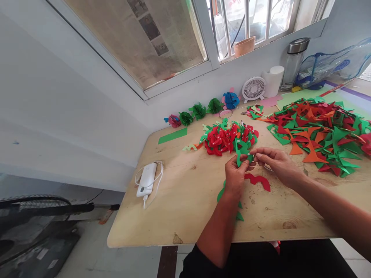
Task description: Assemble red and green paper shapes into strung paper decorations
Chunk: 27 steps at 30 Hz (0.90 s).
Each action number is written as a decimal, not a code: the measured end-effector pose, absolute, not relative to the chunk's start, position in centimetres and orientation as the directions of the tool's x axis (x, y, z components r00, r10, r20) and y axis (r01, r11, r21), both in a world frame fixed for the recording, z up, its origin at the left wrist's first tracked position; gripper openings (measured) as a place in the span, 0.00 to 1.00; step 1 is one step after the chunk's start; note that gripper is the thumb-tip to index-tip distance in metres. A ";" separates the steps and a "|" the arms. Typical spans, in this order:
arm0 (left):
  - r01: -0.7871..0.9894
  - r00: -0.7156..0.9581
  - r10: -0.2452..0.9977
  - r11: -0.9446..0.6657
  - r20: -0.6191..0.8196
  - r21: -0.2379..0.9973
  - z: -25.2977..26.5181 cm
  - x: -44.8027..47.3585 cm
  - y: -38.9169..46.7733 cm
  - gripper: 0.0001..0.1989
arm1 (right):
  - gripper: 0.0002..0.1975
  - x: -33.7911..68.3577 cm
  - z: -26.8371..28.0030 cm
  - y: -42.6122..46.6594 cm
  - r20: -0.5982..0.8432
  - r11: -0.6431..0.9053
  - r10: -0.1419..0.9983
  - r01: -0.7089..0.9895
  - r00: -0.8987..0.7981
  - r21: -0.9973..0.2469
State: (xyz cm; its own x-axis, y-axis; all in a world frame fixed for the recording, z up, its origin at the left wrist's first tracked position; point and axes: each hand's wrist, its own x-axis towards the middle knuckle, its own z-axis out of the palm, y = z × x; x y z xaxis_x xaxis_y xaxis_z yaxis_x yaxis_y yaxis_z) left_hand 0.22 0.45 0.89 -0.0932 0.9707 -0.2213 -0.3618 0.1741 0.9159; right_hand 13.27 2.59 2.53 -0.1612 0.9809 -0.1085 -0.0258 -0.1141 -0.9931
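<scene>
My left hand (236,173) pinches a wavy-edged green paper cutout (242,148) above the table. Close beside it, my right hand (275,162) has its thumb and fingertips pressed together at the cutout's right edge; whatever they pinch is too small to make out. Below the hands lies a wavy red paper strip (259,180). Green paper pieces (239,216) show partly from under my left forearm. Just behind the hands is a heap of red and green wavy cutouts (222,139), several with small pale squares on them.
A big pile of paper scraps (315,133) covers the table's right side. Folded paper figures (199,111) line the wall beside a small fan (254,88), a white cylinder (273,81) and a glass bottle (294,63). At left lies a white power bank (147,179) with its cable.
</scene>
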 end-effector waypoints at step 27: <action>-0.235 -0.316 0.941 0.048 -0.123 0.971 0.9 0.6 0.4 0.09 | 0.14 12.8 0.9 1.8 0.271 0.341 0.940 0.489 -0.209 -0.803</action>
